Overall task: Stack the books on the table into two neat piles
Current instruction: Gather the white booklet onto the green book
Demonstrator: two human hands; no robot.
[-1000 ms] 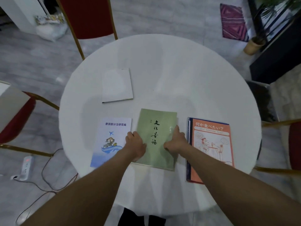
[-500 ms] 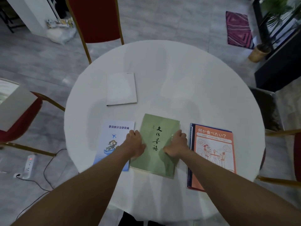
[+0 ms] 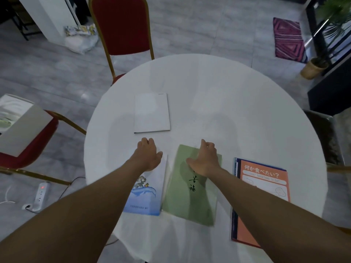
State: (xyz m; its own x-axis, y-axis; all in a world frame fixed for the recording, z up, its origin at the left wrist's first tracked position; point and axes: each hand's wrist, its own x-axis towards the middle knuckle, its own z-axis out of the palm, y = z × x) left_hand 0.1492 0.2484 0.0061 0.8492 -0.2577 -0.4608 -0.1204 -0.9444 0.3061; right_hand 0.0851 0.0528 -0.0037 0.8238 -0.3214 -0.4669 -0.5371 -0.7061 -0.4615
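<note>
1. We note a round white table (image 3: 237, 103) filling the centre of the frame, with four books lying flat on it.
2. White book (image 3: 152, 112): upper middle, apart from the others.
3. Blue book (image 3: 146, 194), green book (image 3: 191, 198) and orange book (image 3: 264, 188): a row across the lower middle, left to right. Blue and green lie just beside each other; orange sits apart, on a dark-edged book beneath it.
4. Left hand (image 3: 147, 156): open, fingers spread, palm down over the blue book's top edge. We cannot tell whether it touches.
5. Right hand (image 3: 206, 158): open, palm down over the green book's upper part, gripping nothing.
6. Red chair (image 3: 121, 25): upper left, beyond the table.
</note>
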